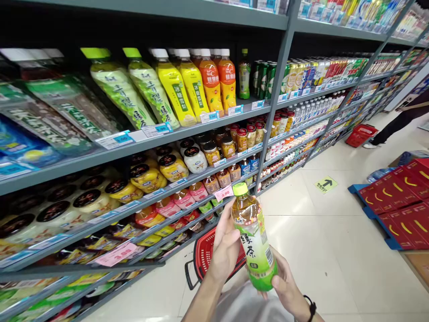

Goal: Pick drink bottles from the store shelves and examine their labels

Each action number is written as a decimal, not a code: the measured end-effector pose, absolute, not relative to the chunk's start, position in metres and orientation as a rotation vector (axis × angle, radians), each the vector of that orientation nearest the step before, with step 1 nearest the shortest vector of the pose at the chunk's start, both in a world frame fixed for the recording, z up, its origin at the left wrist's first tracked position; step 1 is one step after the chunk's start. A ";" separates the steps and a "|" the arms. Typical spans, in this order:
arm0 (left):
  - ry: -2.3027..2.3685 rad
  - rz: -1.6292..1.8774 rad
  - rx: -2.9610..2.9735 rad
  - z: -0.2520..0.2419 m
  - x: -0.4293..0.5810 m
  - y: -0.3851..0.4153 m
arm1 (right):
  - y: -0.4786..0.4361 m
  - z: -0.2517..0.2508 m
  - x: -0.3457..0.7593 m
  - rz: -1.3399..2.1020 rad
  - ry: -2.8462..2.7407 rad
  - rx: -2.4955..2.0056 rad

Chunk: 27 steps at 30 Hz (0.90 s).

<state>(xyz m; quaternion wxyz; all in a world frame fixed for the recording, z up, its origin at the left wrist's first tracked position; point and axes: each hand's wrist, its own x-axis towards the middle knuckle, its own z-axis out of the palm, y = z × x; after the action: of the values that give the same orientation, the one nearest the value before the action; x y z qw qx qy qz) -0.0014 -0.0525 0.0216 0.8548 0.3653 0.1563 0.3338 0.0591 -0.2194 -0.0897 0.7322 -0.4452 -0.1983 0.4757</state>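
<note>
Shop aisle | left hand grips green-capped tea bottle | right hand curled under its base

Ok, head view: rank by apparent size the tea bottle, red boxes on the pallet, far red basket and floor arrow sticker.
1. Red boxes on the pallet
2. Tea bottle, enlarged by nearness to the camera
3. Far red basket and floor arrow sticker: too alike to rank

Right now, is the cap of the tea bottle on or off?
On: the green cap sits on the neck of the tea bottle.
</note>
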 end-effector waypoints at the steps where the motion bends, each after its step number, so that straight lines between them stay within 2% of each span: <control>1: 0.337 0.711 0.795 0.020 0.005 -0.054 | -0.222 -0.093 0.065 1.080 -0.424 -0.940; 7: 0.295 0.758 0.997 0.024 0.036 -0.067 | -0.226 -0.095 0.098 1.213 -0.447 -0.712; 13: 0.380 0.979 1.183 0.031 0.058 -0.080 | -0.215 -0.084 0.128 1.335 -0.343 -0.541; 27: 0.552 1.315 1.456 0.021 0.076 -0.100 | -0.196 -0.091 0.166 1.683 -0.279 -0.569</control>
<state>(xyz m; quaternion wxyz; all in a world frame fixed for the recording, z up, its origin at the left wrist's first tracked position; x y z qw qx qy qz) 0.0761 -0.1000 0.0212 0.5240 0.6084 0.2308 0.5496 0.1663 -0.1962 -0.0910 0.6224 -0.2477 -0.1216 0.7325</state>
